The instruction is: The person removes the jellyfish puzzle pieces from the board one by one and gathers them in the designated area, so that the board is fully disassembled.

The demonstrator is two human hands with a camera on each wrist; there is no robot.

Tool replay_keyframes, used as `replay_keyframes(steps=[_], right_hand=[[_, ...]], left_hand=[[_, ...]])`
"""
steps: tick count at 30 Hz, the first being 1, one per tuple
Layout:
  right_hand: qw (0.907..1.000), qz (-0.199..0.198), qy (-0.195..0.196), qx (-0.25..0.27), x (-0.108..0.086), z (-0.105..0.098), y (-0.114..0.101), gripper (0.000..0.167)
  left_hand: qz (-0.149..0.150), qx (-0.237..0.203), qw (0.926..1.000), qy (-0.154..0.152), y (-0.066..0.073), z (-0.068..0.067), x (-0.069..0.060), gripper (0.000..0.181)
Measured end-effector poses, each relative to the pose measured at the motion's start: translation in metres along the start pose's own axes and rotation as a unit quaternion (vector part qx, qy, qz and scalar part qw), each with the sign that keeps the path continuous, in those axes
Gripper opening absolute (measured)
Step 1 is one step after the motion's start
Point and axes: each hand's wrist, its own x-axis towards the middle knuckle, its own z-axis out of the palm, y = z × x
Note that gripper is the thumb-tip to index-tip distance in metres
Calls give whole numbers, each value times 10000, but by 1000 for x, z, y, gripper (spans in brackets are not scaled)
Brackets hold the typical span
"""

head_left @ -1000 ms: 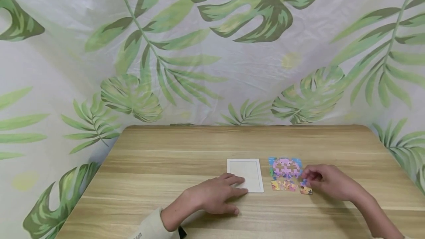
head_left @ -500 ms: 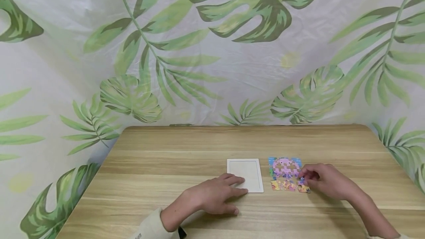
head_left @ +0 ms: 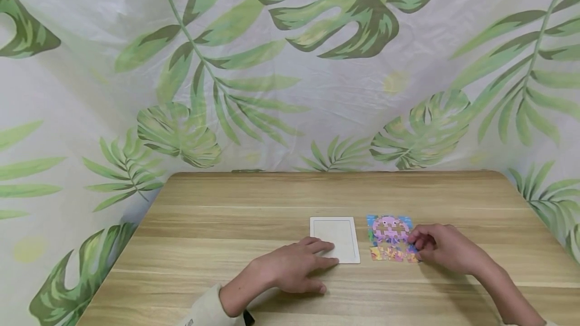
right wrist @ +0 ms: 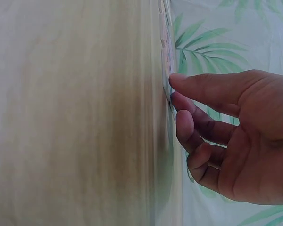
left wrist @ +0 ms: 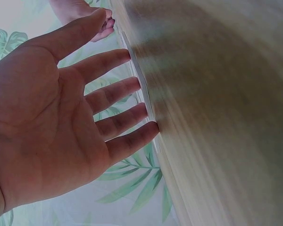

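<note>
A jigsaw puzzle point(head_left: 390, 229) of a pink creature on a blue and yellow ground lies on the table, with gaps between some of its pieces. My right hand point(head_left: 446, 246) is at its lower right corner, thumb and index finger pinching a puzzle piece point(head_left: 411, 255) by the edge; the fingertips partly cover it. In the right wrist view the other fingers are curled beside the thumb point(right wrist: 203, 87). My left hand point(head_left: 296, 264) rests with spread, nearly straight fingers on a white framed board point(head_left: 345, 238) left of the puzzle. The left wrist view shows those fingertips point(left wrist: 140, 109) touching the board's edge.
The wood-grain table point(head_left: 235, 215) reaches back to a leaf-printed cloth point(head_left: 290, 89) hanging behind it. A narrow strip of table lies between the board and the puzzle.
My right hand has shifted slightly left, bringing the corner piece closer to the bottom row of the puzzle. The left hand and the board have stayed in place.
</note>
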Motion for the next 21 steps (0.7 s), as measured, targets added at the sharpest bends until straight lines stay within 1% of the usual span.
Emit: replay_keyframes(steps=[15,21], right_hand=[[10000,66,-9,34,0,0,-1,22],[9998,99,121,-115,-3,-3,-4,19]], left_hand=[[-12,7,10000,-28,1,0,0,60],[14,25,10000,-26,0,0,0,60]])
